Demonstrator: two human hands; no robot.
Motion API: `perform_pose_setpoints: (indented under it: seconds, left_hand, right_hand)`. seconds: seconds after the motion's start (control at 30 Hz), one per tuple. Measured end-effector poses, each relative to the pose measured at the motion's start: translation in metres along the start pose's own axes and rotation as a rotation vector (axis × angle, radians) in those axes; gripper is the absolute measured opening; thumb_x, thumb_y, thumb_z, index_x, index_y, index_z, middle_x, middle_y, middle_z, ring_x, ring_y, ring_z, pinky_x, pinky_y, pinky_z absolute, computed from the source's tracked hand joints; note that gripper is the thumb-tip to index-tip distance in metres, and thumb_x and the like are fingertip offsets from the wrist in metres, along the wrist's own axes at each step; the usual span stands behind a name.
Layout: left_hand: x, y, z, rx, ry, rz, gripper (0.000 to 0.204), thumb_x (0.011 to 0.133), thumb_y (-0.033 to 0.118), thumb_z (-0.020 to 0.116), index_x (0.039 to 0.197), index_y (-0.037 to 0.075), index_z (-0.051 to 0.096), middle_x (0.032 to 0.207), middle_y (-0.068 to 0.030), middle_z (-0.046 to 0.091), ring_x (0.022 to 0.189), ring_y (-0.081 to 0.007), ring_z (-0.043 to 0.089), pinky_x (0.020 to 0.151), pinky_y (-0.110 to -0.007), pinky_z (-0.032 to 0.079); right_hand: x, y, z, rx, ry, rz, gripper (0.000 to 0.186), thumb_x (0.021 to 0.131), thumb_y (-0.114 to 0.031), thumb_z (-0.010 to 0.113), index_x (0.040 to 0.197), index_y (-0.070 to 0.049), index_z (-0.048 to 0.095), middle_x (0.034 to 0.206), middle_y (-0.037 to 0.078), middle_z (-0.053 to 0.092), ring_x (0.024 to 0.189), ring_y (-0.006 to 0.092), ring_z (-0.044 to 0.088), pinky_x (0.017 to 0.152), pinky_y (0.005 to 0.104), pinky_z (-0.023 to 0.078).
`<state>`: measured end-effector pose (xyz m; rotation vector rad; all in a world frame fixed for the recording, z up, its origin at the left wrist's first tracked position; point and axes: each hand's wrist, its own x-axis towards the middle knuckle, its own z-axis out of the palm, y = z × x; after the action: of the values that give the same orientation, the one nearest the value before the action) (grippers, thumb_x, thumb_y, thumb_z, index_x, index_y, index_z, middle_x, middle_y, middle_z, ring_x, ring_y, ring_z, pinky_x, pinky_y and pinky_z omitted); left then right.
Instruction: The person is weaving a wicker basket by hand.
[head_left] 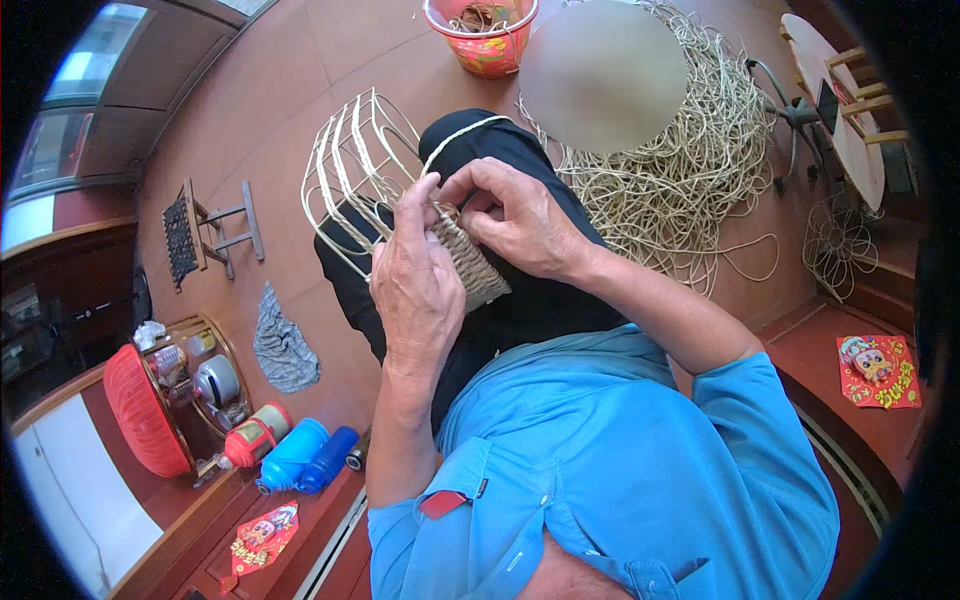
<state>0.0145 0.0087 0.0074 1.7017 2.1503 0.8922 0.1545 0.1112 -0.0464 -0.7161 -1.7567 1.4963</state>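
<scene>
A half-woven rattan basket (355,170) lies on my lap, its bare white ribs fanning up and left, its woven base (470,265) between my hands. My left hand (415,285) grips the woven end from the left, thumb and fingers raised against the ribs. My right hand (515,215) pinches a thin pale cane strand (455,135) at the weave; the strand arcs over my dark trouser leg (500,150). My blue shirt fills the lower middle.
A big heap of loose cane (690,170) lies on the red floor at upper right, a red bucket (480,40) above. A small stool (205,235), a grey cloth (283,345), flasks and bottles (290,450) and a red basket (140,410) sit at left.
</scene>
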Motion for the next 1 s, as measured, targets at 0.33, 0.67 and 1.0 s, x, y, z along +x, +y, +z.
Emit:
perform_pose_setpoints:
  seconds: [0.33,0.67,1.0]
  left_hand:
    - [0.001,0.003,-0.003,-0.124,0.018,-0.081,0.059,0.091,-0.012,0.052,0.145,0.012,0.06,0.112,-0.0172,0.074,0.104,-0.0384,0.074,0.093,-0.051,0.057]
    - [0.009,0.012,0.011,-0.138,0.136,0.119,0.035,0.097,-0.005,0.067,0.13,0.006,0.068,0.11,-0.0152,0.073,0.102,-0.0357,0.074,0.089,-0.046,0.058]
    - [0.027,0.004,0.027,0.137,0.134,0.316,0.03,0.094,0.007,0.074,0.124,0.011,0.072,0.109,-0.0073,0.073,0.099,-0.029,0.07,0.089,-0.045,0.054]
  right_hand:
    - [0.009,0.008,-0.013,-0.287,-0.104,-0.282,0.017,0.097,-0.008,0.074,0.112,0.0,0.071,0.112,0.014,0.066,0.097,0.032,0.072,0.085,0.0413,0.059]
    - [0.028,-0.005,-0.047,0.056,-0.4,0.232,0.032,0.094,-0.029,0.07,0.097,0.002,0.07,0.112,0.014,0.063,0.101,0.0264,0.065,0.088,0.0395,0.054]
    - [-0.002,0.042,-0.211,-0.849,0.048,0.068,0.026,0.09,-0.023,0.076,0.089,0.001,0.067,0.111,0.011,0.069,0.098,0.0251,0.067,0.09,0.0383,0.054]
